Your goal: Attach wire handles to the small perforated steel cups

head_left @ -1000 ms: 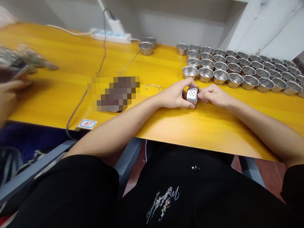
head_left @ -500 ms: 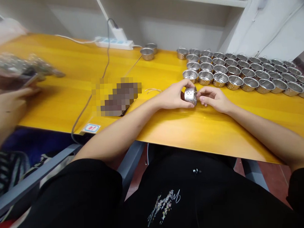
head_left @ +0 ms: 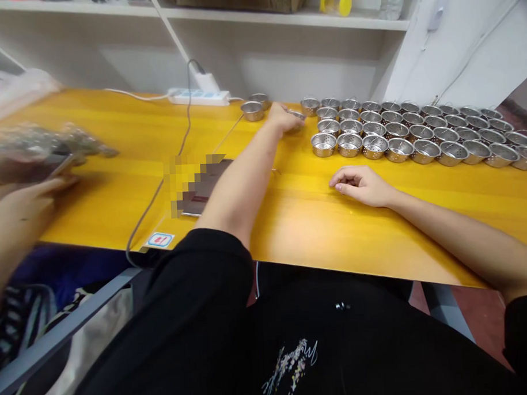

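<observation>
My left hand reaches to the back of the table, its fingers around a small perforated metal strainer cup. The hand covers part of this cup. Left of it stand two metal cups, the nearer metal cup in front of the other. Resting on the table in front of the rows, my right hand has its fingers curled in and its thumb close to them; nothing shows in it. Several rows of strainer cups with wire handles stand behind and to the right of it. A thin wire piece lies beside my left forearm.
A partly blurred-out phone lies left of my forearm, by a grey cable. A power strip sits at the back. At far left, another person's hand holds a dark object near a blurred heap of shiny items.
My left hand has carried the strainer cup away from my right hand, back and left toward the rear of the table. My right hand has stayed in nearly the same place.
</observation>
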Demonstrator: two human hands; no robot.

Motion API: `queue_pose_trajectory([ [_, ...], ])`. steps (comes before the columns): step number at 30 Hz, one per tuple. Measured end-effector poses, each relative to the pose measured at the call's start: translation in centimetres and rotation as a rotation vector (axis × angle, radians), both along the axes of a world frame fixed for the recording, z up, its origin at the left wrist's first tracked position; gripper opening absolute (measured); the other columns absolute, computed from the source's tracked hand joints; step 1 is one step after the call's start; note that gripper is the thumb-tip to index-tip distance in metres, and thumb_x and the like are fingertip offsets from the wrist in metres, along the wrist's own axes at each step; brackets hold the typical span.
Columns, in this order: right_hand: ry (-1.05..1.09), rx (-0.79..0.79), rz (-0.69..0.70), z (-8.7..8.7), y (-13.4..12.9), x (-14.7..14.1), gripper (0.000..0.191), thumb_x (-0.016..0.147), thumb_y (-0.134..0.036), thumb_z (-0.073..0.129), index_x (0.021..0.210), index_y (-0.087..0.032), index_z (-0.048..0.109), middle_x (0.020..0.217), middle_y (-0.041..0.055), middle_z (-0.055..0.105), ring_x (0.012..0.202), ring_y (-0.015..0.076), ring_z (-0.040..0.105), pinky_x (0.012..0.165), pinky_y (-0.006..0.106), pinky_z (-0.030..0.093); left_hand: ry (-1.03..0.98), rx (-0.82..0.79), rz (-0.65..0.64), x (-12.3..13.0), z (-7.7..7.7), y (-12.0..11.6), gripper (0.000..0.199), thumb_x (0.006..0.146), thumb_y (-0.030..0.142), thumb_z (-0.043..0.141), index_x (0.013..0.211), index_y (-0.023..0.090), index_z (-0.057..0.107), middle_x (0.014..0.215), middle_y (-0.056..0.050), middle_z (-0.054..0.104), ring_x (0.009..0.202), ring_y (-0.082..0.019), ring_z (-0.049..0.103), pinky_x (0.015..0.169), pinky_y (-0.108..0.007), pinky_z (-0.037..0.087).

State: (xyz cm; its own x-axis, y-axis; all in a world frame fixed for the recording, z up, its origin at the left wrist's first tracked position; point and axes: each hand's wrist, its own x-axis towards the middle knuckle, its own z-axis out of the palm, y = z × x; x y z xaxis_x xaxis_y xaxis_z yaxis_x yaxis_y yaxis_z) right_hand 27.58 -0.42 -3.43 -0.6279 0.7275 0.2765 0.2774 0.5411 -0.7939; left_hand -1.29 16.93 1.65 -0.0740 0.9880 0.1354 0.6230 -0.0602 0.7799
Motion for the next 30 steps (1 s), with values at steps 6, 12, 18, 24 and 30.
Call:
queue_pose_trajectory([
  [6, -0.020, 0.061, 0.014, 0.0, -0.1, -0.2, 0.020, 0.103, -0.039, 0.078, 0.106, -0.022, 0.089, 0.104, 0.0091, 0.085, 0.086, 0.0230, 0.073, 0.081, 0.037, 0.058, 0.006, 0.051, 0.026, 2.3, -1.7, 2.6, 0.054, 0.105, 0.056, 0.091, 0.118, 0.009, 0.068, 0.133, -0.013, 0.084, 0.154, -0.017, 0.058, 0.118, -0.041, 0.033],
  [12, -0.029, 0.081, 0.014, -0.1, -0.1, -0.3, 0.020, 0.104, -0.036, 0.075, 0.105, -0.022, 0.089, 0.104, 0.0091, 0.085, 0.086, 0.0222, 0.073, 0.079, 0.036, 0.057, 0.085, 0.231, -0.419, 2.0, -2.6, 6.4, 0.077, 0.102, 0.093, 0.068, 0.095, 0.016, 0.061, 0.102, 0.000, 0.085, 0.145, -0.003, 0.051, 0.109, -0.040, 0.022],
  [18, -0.032, 0.086, 0.011, 0.0, -0.1, -0.4, 0.019, 0.103, -0.035, 0.076, 0.104, -0.021, 0.089, 0.101, 0.0085, 0.085, 0.085, 0.0221, 0.073, 0.078, 0.035, 0.056, 0.042, 0.051, 0.103, 3.1, -2.4, 5.2, 0.090, 0.109, 0.061, 0.092, 0.158, -0.002, 0.049, 0.172, -0.024, 0.060, 0.161, -0.013, 0.046, 0.122, -0.042, 0.024],
  [24, -0.044, 0.078, 0.015, 0.1, -0.2, -0.4, 0.019, 0.102, -0.035, 0.075, 0.103, -0.022, 0.089, 0.101, 0.0088, 0.086, 0.086, 0.0229, 0.074, 0.079, 0.036, 0.057, 0.082, -0.010, 0.128, 2.1, -0.7, 2.2, 0.125, 0.097, 0.035, 0.109, 0.186, 0.010, 0.025, 0.188, -0.024, 0.039, 0.172, -0.031, 0.041, 0.136, -0.048, 0.029],
  [30, -0.064, 0.067, 0.006, 0.2, -0.2, -0.4, 0.023, 0.103, -0.037, 0.075, 0.104, -0.020, 0.090, 0.099, 0.0087, 0.085, 0.083, 0.0219, 0.073, 0.078, 0.036, 0.055, 0.295, 0.032, 0.254, -6.0, 1.1, 0.8, 0.088, 0.115, 0.033, 0.087, 0.178, 0.008, 0.030, 0.193, -0.015, 0.038, 0.173, -0.028, 0.026, 0.147, -0.059, 0.013],
])
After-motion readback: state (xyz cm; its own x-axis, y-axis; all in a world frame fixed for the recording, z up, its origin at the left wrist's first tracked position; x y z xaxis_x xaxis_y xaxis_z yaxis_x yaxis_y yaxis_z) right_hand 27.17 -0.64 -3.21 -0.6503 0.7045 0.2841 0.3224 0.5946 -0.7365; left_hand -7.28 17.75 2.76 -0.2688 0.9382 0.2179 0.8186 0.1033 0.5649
